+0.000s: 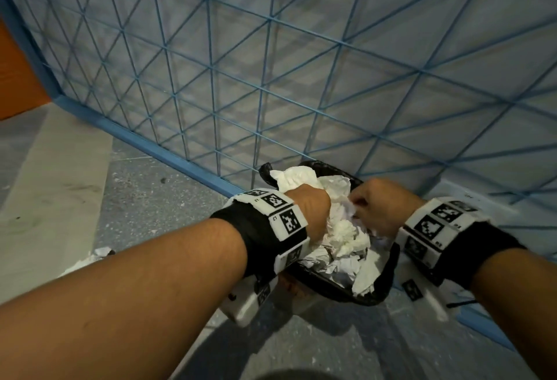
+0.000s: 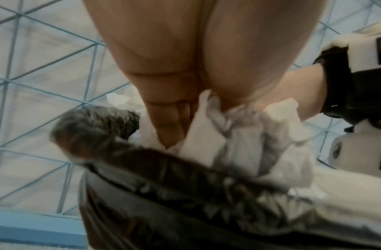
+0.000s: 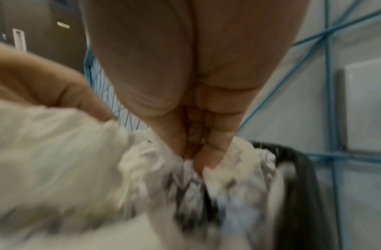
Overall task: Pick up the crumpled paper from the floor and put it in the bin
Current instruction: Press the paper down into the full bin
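Note:
A bin lined with a black bag stands on the floor against a blue mesh panel, heaped with crumpled white paper. My left hand is over its left side, fingers and thumb curled round a wad of the paper. In the left wrist view the left hand digs into the paper above the bag's rim. My right hand is at the bin's right side. In the right wrist view its fingertips pinch together in the paper.
The blue wire mesh panel with its blue base bar rises right behind the bin. More white paper scraps lie on the grey floor to the left. An orange wall shows at far left.

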`<state>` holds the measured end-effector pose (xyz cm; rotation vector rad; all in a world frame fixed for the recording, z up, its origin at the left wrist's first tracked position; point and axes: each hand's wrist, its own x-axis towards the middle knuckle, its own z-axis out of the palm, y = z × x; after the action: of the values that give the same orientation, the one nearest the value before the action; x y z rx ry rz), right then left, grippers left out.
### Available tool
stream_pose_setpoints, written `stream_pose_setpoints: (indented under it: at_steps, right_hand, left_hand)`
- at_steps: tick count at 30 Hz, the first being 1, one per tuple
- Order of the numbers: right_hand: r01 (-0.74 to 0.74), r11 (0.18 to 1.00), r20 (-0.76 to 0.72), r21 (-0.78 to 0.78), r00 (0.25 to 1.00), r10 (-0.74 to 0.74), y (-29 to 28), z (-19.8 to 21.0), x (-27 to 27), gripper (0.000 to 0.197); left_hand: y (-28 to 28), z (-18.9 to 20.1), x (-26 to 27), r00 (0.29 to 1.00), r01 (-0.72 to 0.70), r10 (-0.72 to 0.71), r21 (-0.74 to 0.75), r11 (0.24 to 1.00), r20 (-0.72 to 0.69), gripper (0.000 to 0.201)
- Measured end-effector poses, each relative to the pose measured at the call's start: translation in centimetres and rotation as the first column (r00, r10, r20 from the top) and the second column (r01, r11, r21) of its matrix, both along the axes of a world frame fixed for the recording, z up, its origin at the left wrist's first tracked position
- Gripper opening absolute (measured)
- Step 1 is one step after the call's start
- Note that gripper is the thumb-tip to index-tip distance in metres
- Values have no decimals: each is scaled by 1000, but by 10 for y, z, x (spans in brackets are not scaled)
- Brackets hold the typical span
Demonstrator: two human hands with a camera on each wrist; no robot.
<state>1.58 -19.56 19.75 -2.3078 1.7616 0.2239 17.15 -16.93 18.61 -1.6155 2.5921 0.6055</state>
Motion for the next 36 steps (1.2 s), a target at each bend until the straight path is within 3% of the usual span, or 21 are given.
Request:
stream_pose_setpoints:
  at_steps: [3, 6, 10, 12, 16, 20, 23, 26, 28, 31, 34, 36]
  right_hand:
    - [54, 996, 22, -77, 998, -53, -7, 31, 5, 7]
    - [87, 969, 51, -231, 996, -77, -12, 65, 26, 7]
    - [51, 910, 196, -411, 980, 34, -9, 95, 85, 9]
    - [6, 908, 245, -419, 964, 107, -4, 94, 128, 8]
    - [-150, 925, 267, -350, 930, 252, 7, 55, 217, 5]
    - [-261, 962, 188, -82, 944, 272, 12, -29, 285, 13]
    - [-297, 941, 108, 161, 953, 282, 13, -100, 317, 42]
    - [-337, 866, 60, 370, 939, 340, 20, -162, 339, 81]
    - [-359, 822, 32, 443, 922, 386, 27, -198, 349, 96]
    - [-428, 767, -16, 478, 869, 495, 36, -233, 354, 98]
    - [-513, 764, -1, 393, 830, 558, 48, -245, 346, 82]
    - [-547, 763, 37, 344, 820, 571, 54, -244, 334, 72]
  left_hand:
    - [4, 15, 17, 984, 23, -26, -23, 999, -177, 25]
    - [8, 34, 43, 942, 28, -74, -144, 989, -327, 24]
    - [6, 54, 105, 839, -154, 60, -131, 979, -541, 21]
    - [0, 54, 151, 812, -276, 164, -122, 953, -560, 16]
    - [-6, 11, 247, 879, -388, 347, -71, 919, -327, 16]
    - [5, -68, 320, 896, -443, 441, 40, 896, 59, 37]
    - [22, -129, 353, 880, -450, 401, 180, 874, 255, 63]
    - [35, -181, 361, 878, -438, 332, 299, 848, 345, 90]
    - [41, -207, 360, 884, -429, 305, 356, 830, 354, 98]
    - [54, -230, 359, 889, -426, 313, 351, 834, 335, 80]
    - [70, -240, 356, 879, -438, 365, 214, 873, 306, 41]
    - [77, -244, 353, 864, -465, 399, 185, 866, 307, 32]
